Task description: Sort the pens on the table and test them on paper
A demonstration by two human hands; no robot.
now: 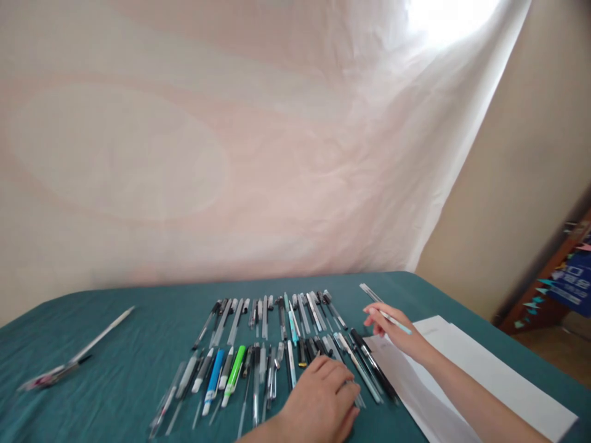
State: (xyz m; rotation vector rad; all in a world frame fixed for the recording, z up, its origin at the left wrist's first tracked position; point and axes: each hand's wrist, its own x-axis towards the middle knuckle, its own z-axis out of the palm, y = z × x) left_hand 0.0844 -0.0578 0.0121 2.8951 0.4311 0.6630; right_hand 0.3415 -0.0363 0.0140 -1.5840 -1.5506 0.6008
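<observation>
My right hand (394, 329) is raised over the papers' near-left corner, with a slim white pen with a pale blue end (398, 322) held across its fingers. Lower down, my left hand (321, 397) lies over the right part of the front row of pens. Its fingers are curled and close together, and the fingertips and whatever is under them are hidden. Around it are a bright green highlighter (234, 374), a blue marker (214, 378) and several clear and black pens. A black pen (373, 364) lies between my two hands.
A back row of clear-barrelled pens (236, 321) lies side by side on the green tablecloth (161, 332). Thin refills (369, 291) lie at the back right. White paper sheets (489, 375) sit under my right forearm. Far left is a long white pen-like stick (104, 332) by a blurred clear packet (44, 376).
</observation>
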